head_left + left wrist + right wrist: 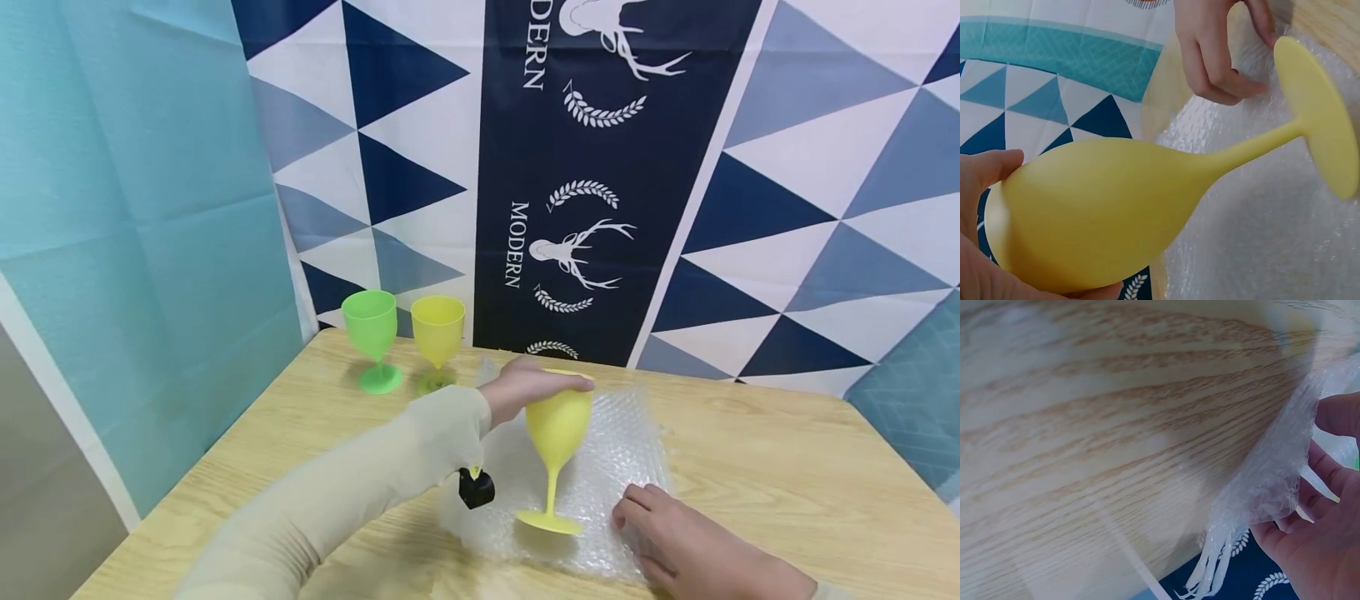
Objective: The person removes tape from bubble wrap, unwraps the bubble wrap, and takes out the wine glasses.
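Observation:
A yellow plastic goblet [558, 427] is gripped around its bowl, close to the rim, by my left hand [531, 382]. It leans slightly, with its round foot low over a sheet of bubble wrap [622, 450]. In the left wrist view the goblet's bowl [1097, 212] lies between thumb and fingers, and its stem points toward the wrap. My right hand [675, 533] rests at the wrap's near right edge with loosely bent fingers, thumb apart from them. From the right wrist, the fingers [1329, 465] appear against the crinkled wrap edge [1272, 469].
A green goblet [372, 329] and another yellow goblet [438, 329] stand upright at the back left of the wooden table [765, 475]. Patterned cloth [420, 125] hangs behind the table. A black wrist-worn device [476, 489] shows below my left sleeve.

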